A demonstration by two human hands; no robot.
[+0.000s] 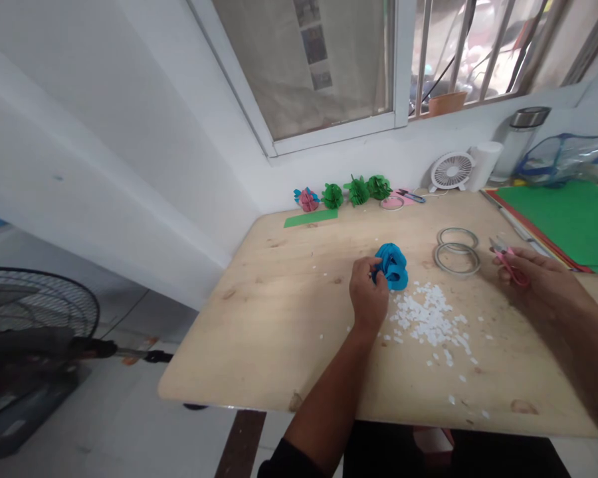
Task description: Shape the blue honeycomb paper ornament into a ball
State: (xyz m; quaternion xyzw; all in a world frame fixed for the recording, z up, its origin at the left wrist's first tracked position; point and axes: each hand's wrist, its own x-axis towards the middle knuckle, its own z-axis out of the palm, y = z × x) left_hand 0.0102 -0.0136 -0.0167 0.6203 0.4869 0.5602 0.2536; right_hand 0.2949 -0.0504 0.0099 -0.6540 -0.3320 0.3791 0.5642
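A blue looped paper piece (397, 267) is at the middle of the wooden table, with the fingers of my left hand (369, 292) closed on its left edge. My right hand (533, 272), over the right part of the table, holds small scissors (515, 268) with pink-red handles, their blades pointing up and left. Between my hands, two overlapping rings (457, 260) lie on the wood. Many small white paper bits (428, 315) are scattered just below the blue paper.
Green paper balls (357, 191), a pink and blue one (308, 199) and a green strip (311, 218) line the back of the table (269, 325). A white fan (452, 171), a bottle (518, 143) and green sheets (568, 222) are at the right. A floor fan (34, 305) stands left.
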